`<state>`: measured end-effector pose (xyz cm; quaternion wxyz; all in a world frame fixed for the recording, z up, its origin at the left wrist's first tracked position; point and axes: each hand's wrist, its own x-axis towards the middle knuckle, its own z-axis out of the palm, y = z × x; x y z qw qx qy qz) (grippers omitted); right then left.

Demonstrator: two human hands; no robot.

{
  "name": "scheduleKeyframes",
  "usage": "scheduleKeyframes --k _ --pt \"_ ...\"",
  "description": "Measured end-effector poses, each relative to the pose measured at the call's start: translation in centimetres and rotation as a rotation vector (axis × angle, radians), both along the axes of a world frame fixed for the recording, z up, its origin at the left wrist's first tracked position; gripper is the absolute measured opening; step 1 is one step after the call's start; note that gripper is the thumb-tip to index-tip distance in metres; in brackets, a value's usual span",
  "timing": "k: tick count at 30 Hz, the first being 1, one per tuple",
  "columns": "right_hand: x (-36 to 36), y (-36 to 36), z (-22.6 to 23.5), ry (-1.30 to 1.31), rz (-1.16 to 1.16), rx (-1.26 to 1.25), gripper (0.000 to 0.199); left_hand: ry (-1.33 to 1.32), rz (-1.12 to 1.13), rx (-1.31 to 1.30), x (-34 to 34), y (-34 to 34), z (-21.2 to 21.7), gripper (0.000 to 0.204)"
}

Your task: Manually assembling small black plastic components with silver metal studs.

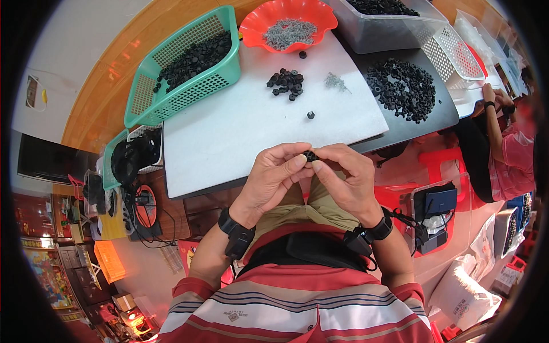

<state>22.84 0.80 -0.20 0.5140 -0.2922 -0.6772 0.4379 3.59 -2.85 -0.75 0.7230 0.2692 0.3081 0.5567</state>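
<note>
**A:** Start with the big white rectangular board in front of you. What do you have on it?

**B:** Largest first: the green plastic mesh basket of small black parts stands at its far left corner, and the red scalloped plastic dish of thin grey metal bits at its far edge. Beyond the board, on the dark tabletop to your right, lies a loose heap of black round parts. On the board itself sit a small cluster of black caps, a little tuft of grey metal pieces beside it, and one stray black piece nearer you.

**A:** And your hands?

**B:** Both are raised over your lap, just off the near edge of the board. Your left hand and right hand meet fingertip to fingertip, pinching one small black round part between thumbs and forefingers. The fingers are pressed together on it, not spread.

**A:** Which step would you say this is?

**B:** It looks to me like the fitting step: you are working on one part, perhaps seating something in it, though anything that small is hidden between your fingertips.

**A:** What does the next move call for?

**B:** A steady, square pinch, I judge, so the part does not roll or slip off into your lap.
</note>
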Motion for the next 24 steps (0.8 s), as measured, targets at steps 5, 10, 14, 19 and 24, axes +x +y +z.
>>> scheduleKeyframes --k 5,10,14,19,24 --pt "-0.01 -0.03 -0.37 0.016 -0.003 0.003 0.021 -0.010 -0.002 0.004 0.15 0.00 0.12 0.027" --pt "0.01 -0.08 -0.25 0.024 -0.002 -0.010 0.021 -0.021 -0.007 0.006 0.15 0.13 0.03 0.027" --pt "-0.01 -0.05 -0.20 0.028 -0.010 0.004 0.020 -0.023 0.000 0.002 0.25 0.20 0.08 0.026" --pt "-0.02 0.11 -0.46 0.002 -0.045 0.057 0.021 -0.031 -0.001 -0.005 0.41 0.29 0.22 0.027" --pt "0.10 0.23 -0.53 0.007 -0.042 0.077 0.022 -0.038 0.012 -0.016 0.62 0.36 0.33 0.027"
